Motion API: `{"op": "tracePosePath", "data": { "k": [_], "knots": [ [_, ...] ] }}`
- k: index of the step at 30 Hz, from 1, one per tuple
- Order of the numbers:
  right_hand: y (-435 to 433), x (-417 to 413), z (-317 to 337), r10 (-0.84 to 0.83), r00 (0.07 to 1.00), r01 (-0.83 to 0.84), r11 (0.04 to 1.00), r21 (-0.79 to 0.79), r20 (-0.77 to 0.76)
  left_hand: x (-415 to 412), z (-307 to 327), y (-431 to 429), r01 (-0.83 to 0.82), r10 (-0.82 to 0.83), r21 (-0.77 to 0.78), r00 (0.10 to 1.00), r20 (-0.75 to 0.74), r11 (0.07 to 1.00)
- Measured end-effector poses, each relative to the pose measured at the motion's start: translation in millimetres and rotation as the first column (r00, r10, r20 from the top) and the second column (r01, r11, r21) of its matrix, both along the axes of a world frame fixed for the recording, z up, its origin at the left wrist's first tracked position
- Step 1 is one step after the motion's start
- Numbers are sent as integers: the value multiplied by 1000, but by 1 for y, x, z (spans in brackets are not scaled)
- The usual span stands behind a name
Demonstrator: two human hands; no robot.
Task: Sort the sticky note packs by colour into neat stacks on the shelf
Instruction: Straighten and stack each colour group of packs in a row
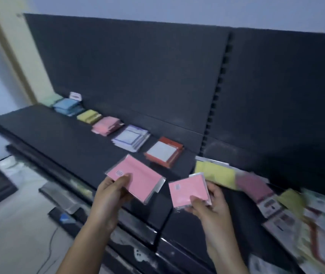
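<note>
Pinched between the thumb and fingers of the left hand (pixel 114 191), a large pink pack (pixel 139 179) is held over the front edge of the shelf (pixel 49 131). The right hand (pixel 212 204) pinches a smaller pink pack (pixel 188 192) just beside it, the two packs apart. Along the back edge of the shelf, from the left corner rightward, stand a green stack (pixel 54 99), blue stack (pixel 68 106), yellow stack (pixel 88 116), pink stack (pixel 107 125), blue-bordered white stack (pixel 131 138) and red-framed stack (pixel 164 152). Right of these lie a yellow pack (pixel 215 175) and a dark pink pack (pixel 253 185), both blurred.
</note>
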State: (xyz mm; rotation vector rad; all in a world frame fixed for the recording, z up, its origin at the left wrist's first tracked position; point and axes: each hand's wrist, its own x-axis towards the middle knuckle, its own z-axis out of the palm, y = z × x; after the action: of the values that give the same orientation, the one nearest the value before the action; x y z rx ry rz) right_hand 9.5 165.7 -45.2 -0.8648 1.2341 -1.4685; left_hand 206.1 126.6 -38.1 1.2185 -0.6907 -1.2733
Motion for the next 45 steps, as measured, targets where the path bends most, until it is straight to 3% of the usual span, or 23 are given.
{"op": "tracePosePath", "data": {
  "k": [5,9,16,20,26,36,41,45],
  "knots": [
    [-33,121,-2,185,974,-192,980,43,133,128,7,5,-177,177,14,984,-16,984],
    [-53,220,-4,235,943,-263,960,94,237,220,8,10,-248,248,-10,969,11,969],
    [-84,314,-1,105,969,-132,985,112,222,297,13,-13,-165,165,-9,986,-8,986],
    [-107,324,5,52,987,-69,992,108,155,304,12,-45,-111,111,7,991,-71,994],
    [-155,316,1,-88,976,69,992,102,201,303,4,-113,-66,67,15,996,-53,998],
    [-268,286,7,-227,962,209,970,125,149,254,4,-268,316,-315,55,949,-26,947],
    [-312,277,11,-265,964,261,961,89,33,220,5,-326,426,-420,114,905,-71,897],
    [-340,278,-5,-247,967,252,959,130,-59,211,-6,-357,432,-447,149,890,90,890]
  ]
}}
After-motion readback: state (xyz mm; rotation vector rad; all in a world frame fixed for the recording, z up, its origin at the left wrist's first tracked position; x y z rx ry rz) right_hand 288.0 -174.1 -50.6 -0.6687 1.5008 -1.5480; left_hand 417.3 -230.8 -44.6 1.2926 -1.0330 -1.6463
